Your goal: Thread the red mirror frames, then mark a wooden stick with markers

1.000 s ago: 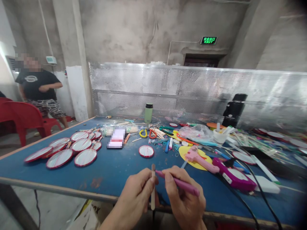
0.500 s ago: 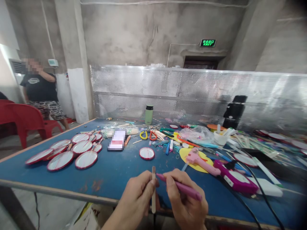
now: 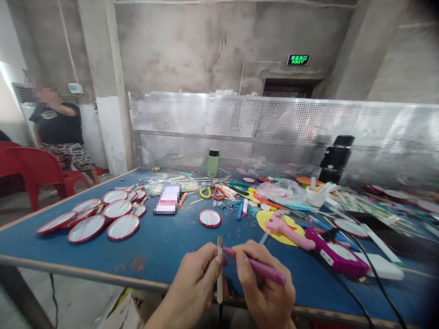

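At the near edge of the table, my left hand [image 3: 195, 283] pinches a wooden craft stick [image 3: 220, 285] and keeps it upright. My right hand [image 3: 265, 283] grips a pinkish-purple marker pen [image 3: 265, 270], its tip pointing left at the upper part of the stick. The tip is at or very close to the wood; I cannot tell whether it touches. Just beyond my hands lies a round white disc with a red rim [image 3: 210, 219]. To the right, a pink glue gun [image 3: 290, 233] rests across a yellow oval piece [image 3: 265, 221].
Several red-rimmed discs [image 3: 85, 228] are piled at the left. A phone [image 3: 168, 199], pliers [image 3: 206, 192], a green bottle [image 3: 213, 163] and a purple device [image 3: 338, 256] with black cables are on the blue table. A perforated metal screen [image 3: 274, 123] stands behind; a person [image 3: 56, 123] stands far left.
The marker and my right hand have shifted very slightly left toward the stick. My left hand keeps its hold, and the things on the table stay put.
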Available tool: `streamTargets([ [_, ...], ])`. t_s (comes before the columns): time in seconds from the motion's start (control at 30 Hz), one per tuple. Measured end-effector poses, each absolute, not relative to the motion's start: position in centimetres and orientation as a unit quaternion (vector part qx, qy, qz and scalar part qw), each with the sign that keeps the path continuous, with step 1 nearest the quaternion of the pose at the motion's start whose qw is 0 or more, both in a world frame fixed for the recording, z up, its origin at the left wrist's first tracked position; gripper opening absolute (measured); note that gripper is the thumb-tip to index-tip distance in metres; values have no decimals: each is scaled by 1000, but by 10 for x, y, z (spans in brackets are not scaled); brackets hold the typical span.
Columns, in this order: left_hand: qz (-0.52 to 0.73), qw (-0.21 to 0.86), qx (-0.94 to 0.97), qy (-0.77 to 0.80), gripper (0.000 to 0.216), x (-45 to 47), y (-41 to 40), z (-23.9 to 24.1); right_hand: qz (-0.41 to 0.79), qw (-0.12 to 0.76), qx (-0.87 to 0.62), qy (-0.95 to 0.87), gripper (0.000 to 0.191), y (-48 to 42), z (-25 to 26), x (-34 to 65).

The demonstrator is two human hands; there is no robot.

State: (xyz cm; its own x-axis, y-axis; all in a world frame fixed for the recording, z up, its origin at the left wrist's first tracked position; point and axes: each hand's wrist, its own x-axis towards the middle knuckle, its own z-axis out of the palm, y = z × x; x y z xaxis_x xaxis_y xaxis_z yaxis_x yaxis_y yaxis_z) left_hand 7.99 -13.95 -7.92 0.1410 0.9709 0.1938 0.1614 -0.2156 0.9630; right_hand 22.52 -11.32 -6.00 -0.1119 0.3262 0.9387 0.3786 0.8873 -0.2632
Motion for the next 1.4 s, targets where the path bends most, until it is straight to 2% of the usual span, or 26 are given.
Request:
streamTargets([
  [1.4, 476, 423, 628, 447, 40, 79, -139, -81, -1, 605, -233, -761, 19, -112, -61, 225],
])
